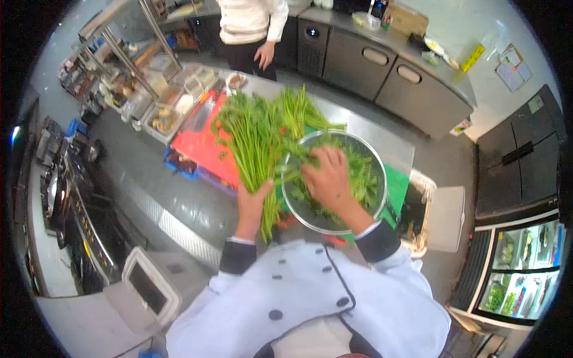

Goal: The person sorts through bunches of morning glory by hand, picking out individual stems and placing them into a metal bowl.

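Observation:
My left hand (pixel 253 203) is closed around the stems of a large bunch of leafy green celery (pixel 250 147), whose leaves point away from me over a red cutting board (pixel 201 138). Over a round metal-rimmed strainer (pixel 384 188) I hold my right hand (pixel 329 179), fingers curled and slightly blurred at some green sprigs; whether it grips them I cannot tell. Loose leaves (pixel 365 179) lie in the strainer, which rests on a green cutting board (pixel 400 179). Another bunch of green stems (pixel 297 112) lies behind it on the steel table (pixel 358 121).
Food containers (pixel 163 121) stand at the table's left end. A person (pixel 250 27) stands across the table. An open bin (pixel 421 215) is close by on the right, another bin (pixel 152 282) at lower left. A stove (pixel 89 223) lines the left side.

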Demonstrator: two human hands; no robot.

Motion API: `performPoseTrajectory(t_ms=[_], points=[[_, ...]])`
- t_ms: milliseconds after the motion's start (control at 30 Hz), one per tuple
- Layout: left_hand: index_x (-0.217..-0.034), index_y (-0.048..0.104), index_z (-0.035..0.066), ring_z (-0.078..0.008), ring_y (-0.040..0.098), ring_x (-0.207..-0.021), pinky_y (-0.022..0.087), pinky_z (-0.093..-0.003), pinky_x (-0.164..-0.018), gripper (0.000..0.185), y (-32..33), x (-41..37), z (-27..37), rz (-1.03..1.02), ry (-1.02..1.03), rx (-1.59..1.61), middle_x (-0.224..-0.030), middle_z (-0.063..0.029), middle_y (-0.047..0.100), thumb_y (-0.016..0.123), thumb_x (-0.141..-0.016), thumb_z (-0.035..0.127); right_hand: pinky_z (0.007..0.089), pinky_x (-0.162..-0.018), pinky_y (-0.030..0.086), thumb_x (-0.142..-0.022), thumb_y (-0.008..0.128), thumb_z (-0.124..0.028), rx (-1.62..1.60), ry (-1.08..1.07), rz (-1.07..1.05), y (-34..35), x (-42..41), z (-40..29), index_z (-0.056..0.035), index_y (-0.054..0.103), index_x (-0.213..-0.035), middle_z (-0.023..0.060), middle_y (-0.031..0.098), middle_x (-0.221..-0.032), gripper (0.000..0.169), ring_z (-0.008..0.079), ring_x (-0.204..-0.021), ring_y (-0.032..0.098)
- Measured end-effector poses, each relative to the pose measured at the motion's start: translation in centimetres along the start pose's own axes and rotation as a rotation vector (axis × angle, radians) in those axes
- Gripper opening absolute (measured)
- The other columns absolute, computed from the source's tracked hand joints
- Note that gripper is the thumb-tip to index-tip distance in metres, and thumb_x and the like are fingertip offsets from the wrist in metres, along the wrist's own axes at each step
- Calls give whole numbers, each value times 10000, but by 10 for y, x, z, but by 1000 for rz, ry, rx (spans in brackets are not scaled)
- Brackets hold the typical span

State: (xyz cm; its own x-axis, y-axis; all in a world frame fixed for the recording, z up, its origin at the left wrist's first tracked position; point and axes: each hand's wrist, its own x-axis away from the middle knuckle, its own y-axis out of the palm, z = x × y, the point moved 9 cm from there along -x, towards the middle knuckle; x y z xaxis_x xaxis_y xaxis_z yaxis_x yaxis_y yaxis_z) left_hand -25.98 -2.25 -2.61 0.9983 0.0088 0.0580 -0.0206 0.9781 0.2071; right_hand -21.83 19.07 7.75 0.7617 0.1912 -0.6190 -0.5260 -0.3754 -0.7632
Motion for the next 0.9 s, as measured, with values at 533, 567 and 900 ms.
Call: performPoseTrajectory(t_ms=[533,567,900], points=[[-1485,495,0,-196,680,-1151,553,-346,-990,676,2,4,2,27,10,-36,-1340,-109,676,841,-906,42,514,-809,492,-916,719,-158,84,127,-322,36,17,41,-122,751,-1136,96,658,-892,226,346,-945,675],[-1486,495,1,-195,681,-1146,555,-346,-986,674,-1,3,2,38,14,-31,-1338,-106,676,838,-907,41,527,-817,496,-911,729,-169,107,122,-350,40,20,44,-115,756,-1118,100,655,-890,216,355,-951,675],[-1454,537,23,-181,696,-1075,582,-333,-903,587,-10,-1,6,33,-22,80,-1285,-84,691,807,-933,44,452,-998,535,-869,769,-99,-565,178,-406,45,12,51,-43,696,-1064,161,741,-1123,216,366,-1112,698]])
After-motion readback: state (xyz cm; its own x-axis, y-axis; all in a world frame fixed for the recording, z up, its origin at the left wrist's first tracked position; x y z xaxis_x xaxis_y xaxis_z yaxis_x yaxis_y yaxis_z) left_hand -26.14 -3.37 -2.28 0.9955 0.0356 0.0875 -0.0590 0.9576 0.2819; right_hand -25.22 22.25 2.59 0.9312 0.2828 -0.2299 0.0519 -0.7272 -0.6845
